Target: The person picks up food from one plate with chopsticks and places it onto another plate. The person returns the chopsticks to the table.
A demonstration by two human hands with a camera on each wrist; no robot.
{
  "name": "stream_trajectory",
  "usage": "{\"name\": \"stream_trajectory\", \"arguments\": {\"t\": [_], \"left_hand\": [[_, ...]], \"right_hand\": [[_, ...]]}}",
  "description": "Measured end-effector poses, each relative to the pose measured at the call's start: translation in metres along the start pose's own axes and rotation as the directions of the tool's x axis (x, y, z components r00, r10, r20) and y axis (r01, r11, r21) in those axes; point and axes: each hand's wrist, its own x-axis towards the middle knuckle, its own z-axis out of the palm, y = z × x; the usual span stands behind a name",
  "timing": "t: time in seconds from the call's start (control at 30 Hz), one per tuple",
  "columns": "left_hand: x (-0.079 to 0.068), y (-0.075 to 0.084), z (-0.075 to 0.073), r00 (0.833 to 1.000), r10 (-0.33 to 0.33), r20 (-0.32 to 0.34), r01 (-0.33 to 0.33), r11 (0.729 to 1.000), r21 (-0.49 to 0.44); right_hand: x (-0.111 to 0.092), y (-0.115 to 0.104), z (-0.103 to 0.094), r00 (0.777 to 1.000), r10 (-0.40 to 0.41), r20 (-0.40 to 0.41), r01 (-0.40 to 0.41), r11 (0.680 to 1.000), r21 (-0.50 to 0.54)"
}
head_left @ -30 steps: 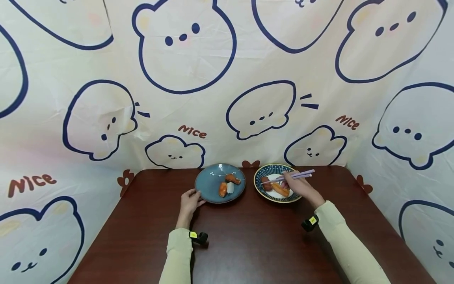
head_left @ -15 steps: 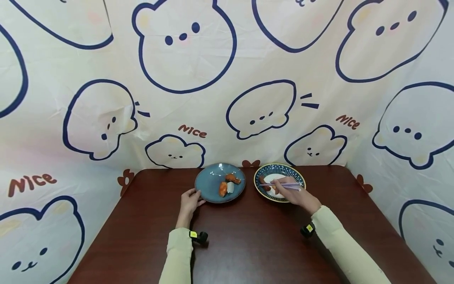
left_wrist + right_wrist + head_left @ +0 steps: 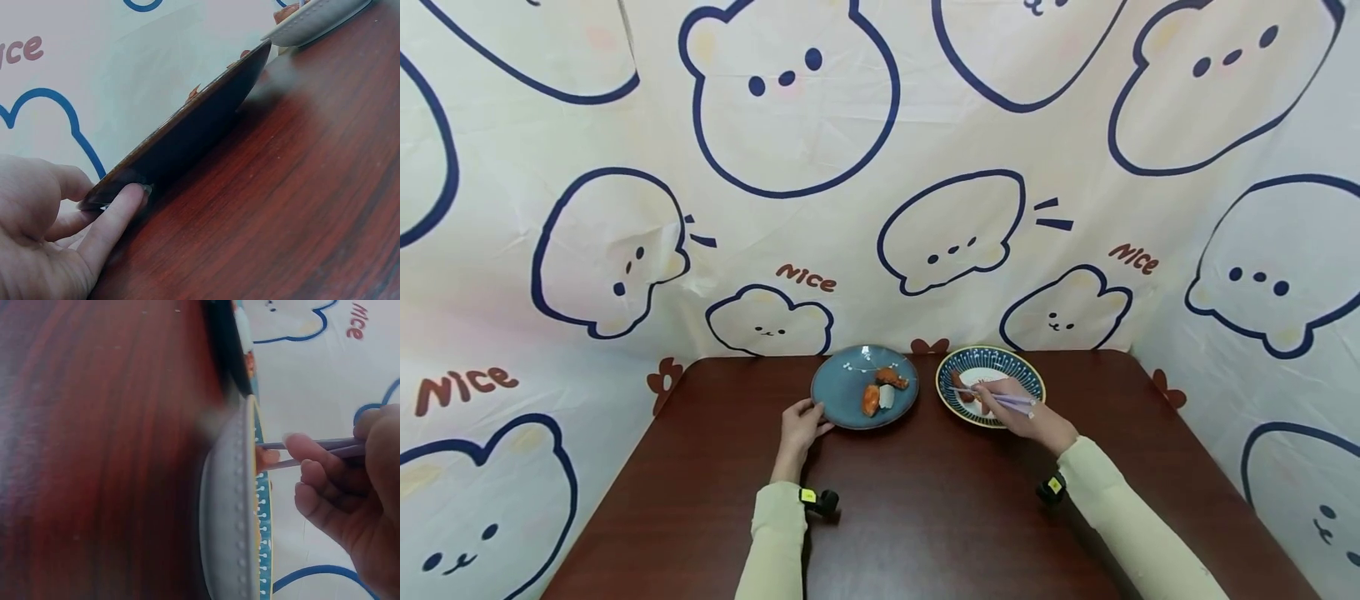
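Observation:
My left hand (image 3: pixel 800 429) grips the near-left rim of a round blue plate (image 3: pixel 842 390), fingers and thumb at its edge in the left wrist view. On that plate lie a browned food piece (image 3: pixel 891 377), an orange piece (image 3: pixel 870 401) and a white piece (image 3: pixel 887 397). My right hand (image 3: pixel 1022 410) holds light purple chopsticks (image 3: pixel 340 451) over a blue-and-white patterned dish (image 3: pixel 1035 377). Their tips are at a reddish-brown food piece (image 3: pixel 269 457) inside it. The hand partly hides the other food in the dish.
Both dishes stand side by side near the back edge of a dark brown wooden table (image 3: pixel 895 517). Behind and beside it hangs a pale cloth (image 3: pixel 850 250) with bear drawings. Each wrist wears a small black camera (image 3: pixel 829 502).
My right hand has shifted slightly left and lower over the patterned dish, and the chopsticks' back ends have swung downward. The left hand and blue plate look unmoved.

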Motion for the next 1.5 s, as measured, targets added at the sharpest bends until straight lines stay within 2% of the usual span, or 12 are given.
{"name": "stream_trajectory", "arguments": {"t": [0.07, 0.17, 0.27, 0.3, 0.5, 0.63, 1.03, 1.23, 1.5], "left_hand": [[0.0, 0.0, 0.0, 1.0, -0.001, 0.0, 0.001, 1.0, -0.004], [0.0, 0.001, 0.001, 1.0, 0.003, 0.002, -0.002, 1.0, -0.005], [0.0, 0.001, 0.001, 1.0, 0.004, 0.001, -0.004, 1.0, -0.004], [-0.001, 0.0, 0.001, 1.0, 0.004, -0.001, -0.004, 1.0, -0.003], [-0.002, 0.0, 0.001, 1.0, 0.008, 0.0, -0.008, 1.0, -0.005], [-0.001, 0.001, 0.001, 1.0, 0.009, 0.0, -0.009, 1.0, -0.004], [0.0, 0.0, 0.001, 1.0, 0.005, -0.003, -0.005, 1.0, -0.005], [0.0, -0.001, 0.002, 1.0, 0.009, -0.005, -0.009, 1.0, -0.007], [-0.002, 0.0, 0.002, 1.0, 0.008, -0.003, -0.008, 1.0, -0.006]], "right_hand": [[-0.003, -0.003, 0.002, 0.998, -0.063, -0.012, 0.062, 0.998, -0.031], [-0.007, -0.007, 0.007, 0.985, -0.171, -0.038, 0.164, 0.977, -0.138], [-0.009, -0.007, 0.013, 0.968, -0.247, -0.035, 0.231, 0.942, -0.242], [-0.009, -0.006, 0.015, 0.961, -0.275, -0.034, 0.252, 0.921, -0.297], [-0.007, -0.004, 0.023, 0.948, -0.315, -0.049, 0.255, 0.84, -0.479], [-0.007, -0.006, 0.025, 0.958, -0.28, -0.064, 0.213, 0.842, -0.495], [-0.009, -0.012, 0.023, 0.956, -0.287, -0.056, 0.217, 0.823, -0.524], [-0.008, -0.015, 0.021, 0.967, -0.252, -0.041, 0.195, 0.834, -0.517], [-0.005, -0.022, 0.021, 0.968, -0.246, -0.042, 0.19, 0.835, -0.517]]}}
